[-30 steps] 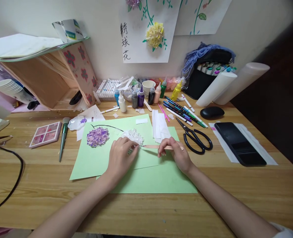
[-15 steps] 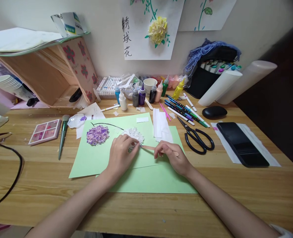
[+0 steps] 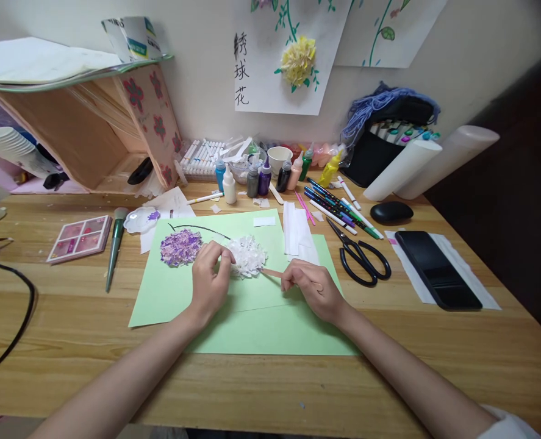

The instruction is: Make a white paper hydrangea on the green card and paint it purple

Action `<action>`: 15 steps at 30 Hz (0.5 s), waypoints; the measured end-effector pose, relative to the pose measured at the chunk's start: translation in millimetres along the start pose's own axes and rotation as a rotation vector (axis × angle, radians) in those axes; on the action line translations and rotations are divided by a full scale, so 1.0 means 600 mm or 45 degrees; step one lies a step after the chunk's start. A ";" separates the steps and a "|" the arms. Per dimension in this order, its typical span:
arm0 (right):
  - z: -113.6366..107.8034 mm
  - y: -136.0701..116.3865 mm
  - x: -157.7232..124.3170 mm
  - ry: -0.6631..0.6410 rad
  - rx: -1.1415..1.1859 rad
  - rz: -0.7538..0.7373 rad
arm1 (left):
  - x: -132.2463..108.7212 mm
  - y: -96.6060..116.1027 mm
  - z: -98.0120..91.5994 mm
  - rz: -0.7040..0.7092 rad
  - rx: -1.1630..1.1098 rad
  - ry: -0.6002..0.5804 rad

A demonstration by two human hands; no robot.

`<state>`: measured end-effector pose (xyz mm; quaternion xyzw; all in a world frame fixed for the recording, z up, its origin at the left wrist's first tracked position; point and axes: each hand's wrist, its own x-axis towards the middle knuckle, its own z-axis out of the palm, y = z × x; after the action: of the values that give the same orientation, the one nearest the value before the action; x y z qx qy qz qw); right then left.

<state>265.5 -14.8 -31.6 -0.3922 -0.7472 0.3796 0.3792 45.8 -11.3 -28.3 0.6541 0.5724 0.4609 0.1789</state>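
On the light green paper (image 3: pixel 155 299) lies a round flower of crumpled white paper bits (image 3: pixel 249 256). My right hand (image 3: pixel 313 286) grips a flat wooden craft stick (image 3: pixel 271 273), its tip touching the lower right edge of the white flower. My left hand (image 3: pixel 209 274) rests at that flower's left side, thumb and forefinger drawn together; whatever they hold is hidden. Left of it sits a purple paper flower (image 3: pixel 181 247), with a drawn dark stem (image 3: pixel 201 228) curving above. A small white paper strip (image 3: pixel 264 221) lies near the sheet's upper edge.
Folded white paper (image 3: pixel 297 231), black-handled scissors (image 3: pixel 359 253) and a phone (image 3: pixel 437 268) lie to the right. Paint bottles (image 3: pixel 264 180) and pens (image 3: pixel 336 204) stand or lie behind. A brush (image 3: pixel 114 250) and a pink palette (image 3: pixel 80 238) are at left.
My left hand has moved left, off the stick's tip, uncovering more of the white flower. My right hand keeps the stick at the flower's edge. The view has shifted slightly.
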 end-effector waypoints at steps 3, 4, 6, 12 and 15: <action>0.008 -0.025 0.024 -0.002 -0.076 -0.025 | -0.001 0.002 -0.001 -0.006 -0.007 -0.019; 0.012 -0.035 0.034 0.000 -0.078 0.010 | -0.002 0.002 -0.001 -0.007 -0.010 -0.022; 0.020 -0.054 0.056 0.032 -0.073 0.144 | -0.003 0.002 -0.002 -0.017 -0.014 -0.025; 0.033 -0.075 0.100 0.112 -0.074 0.476 | -0.001 0.000 -0.001 -0.052 -0.022 -0.054; 0.024 -0.073 0.090 0.104 0.053 0.506 | 0.001 0.000 -0.001 -0.070 -0.025 -0.066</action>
<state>218.2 11.0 14.7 -0.5391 -0.6311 0.4461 0.3348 45.0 -10.7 -27.8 0.6482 0.5808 0.4442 0.2126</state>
